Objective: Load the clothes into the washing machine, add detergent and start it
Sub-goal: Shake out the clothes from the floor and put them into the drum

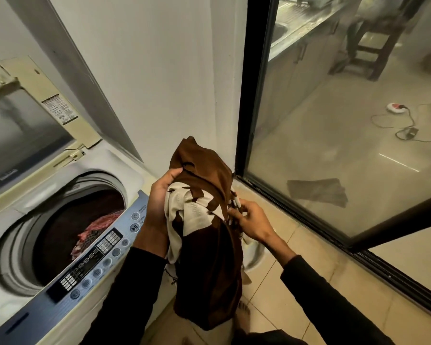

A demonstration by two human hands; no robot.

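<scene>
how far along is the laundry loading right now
Partly loaded: the washing machine has its lid up and a reddish patterned cloth in the drum. In hand: the left hand and right hand hold a brown and cream garment beside it. No detergent visible; starting is left.

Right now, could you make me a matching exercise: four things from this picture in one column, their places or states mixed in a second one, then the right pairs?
Things:
1. washer lid
2. brown and cream garment
3. red patterned cloth
4. white power strip

Places or states:
A. inside the drum
B. on the floor behind the glass
C. raised open
D. held in both hands

Pairs: 1-C, 2-D, 3-A, 4-B
</scene>
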